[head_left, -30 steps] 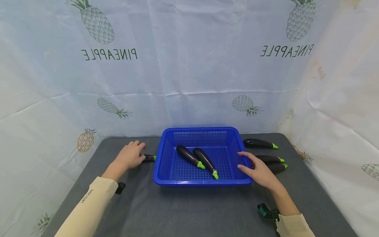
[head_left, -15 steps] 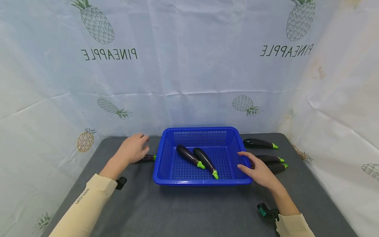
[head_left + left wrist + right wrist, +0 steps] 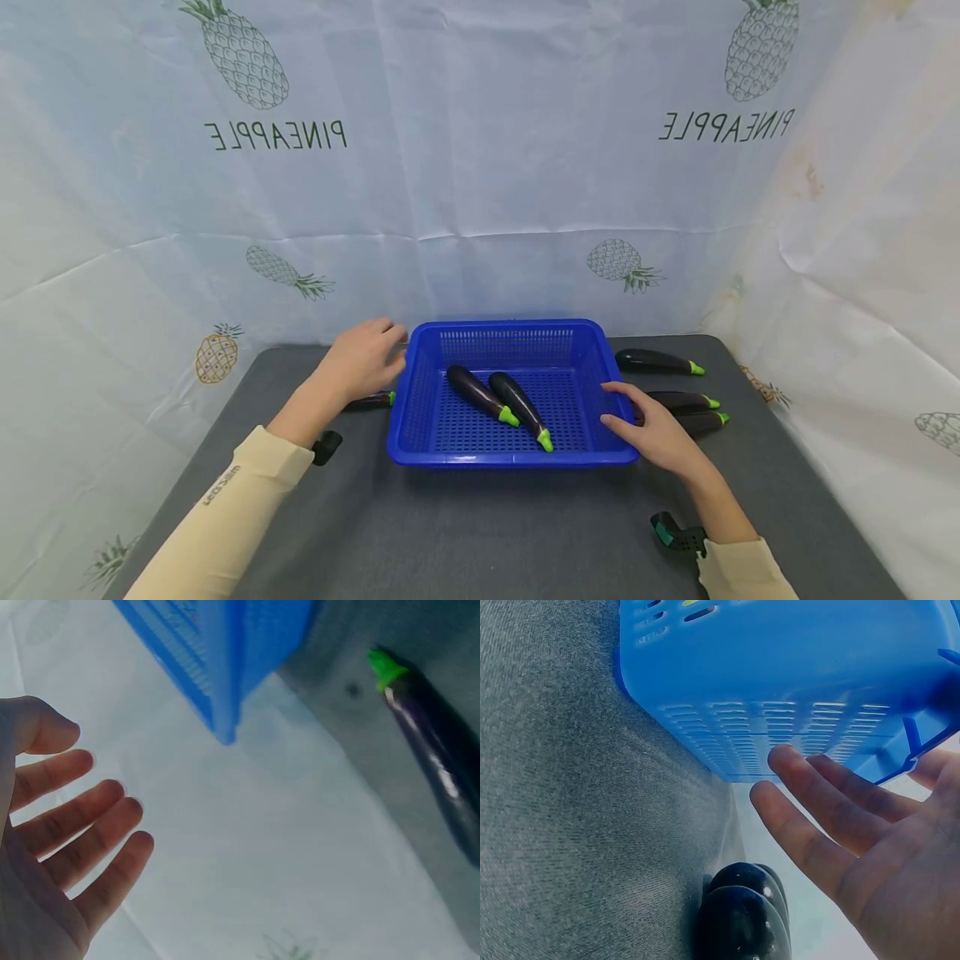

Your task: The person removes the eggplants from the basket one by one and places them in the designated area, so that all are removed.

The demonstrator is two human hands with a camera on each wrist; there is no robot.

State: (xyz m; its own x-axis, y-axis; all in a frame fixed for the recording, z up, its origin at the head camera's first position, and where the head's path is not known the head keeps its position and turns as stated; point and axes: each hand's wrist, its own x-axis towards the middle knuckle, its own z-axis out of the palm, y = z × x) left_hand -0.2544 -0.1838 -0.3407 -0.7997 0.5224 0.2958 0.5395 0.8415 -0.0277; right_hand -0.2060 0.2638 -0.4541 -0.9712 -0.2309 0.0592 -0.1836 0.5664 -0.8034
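Observation:
A blue plastic basket [image 3: 510, 459] with slotted walls stands mid-table, holding two dark eggplants [image 3: 478, 392] with green stems. My left hand [image 3: 363, 360] is empty and raised by the basket's left rim, its fingers loosely bent and spread in the left wrist view. Below that hand lies another eggplant [image 3: 435, 746], partly hidden in the head view. My right hand [image 3: 660, 429] holds the basket's right rim, with thumb and a finger reaching over it. In the right wrist view, the other fingers [image 3: 802, 832] lie along the outside of the slotted wall.
To the right of the basket lie three more eggplants: one at the back [image 3: 652, 362] and two close together [image 3: 681, 403] beside my right hand. The dark grey table [image 3: 480, 533] meets a white pineapple-print cloth [image 3: 495, 167] behind and at the sides.
My left hand has let go of the left eggplant, lifted, and moved right and back toward the basket's rim. The right hand, basket and eggplants stay in place.

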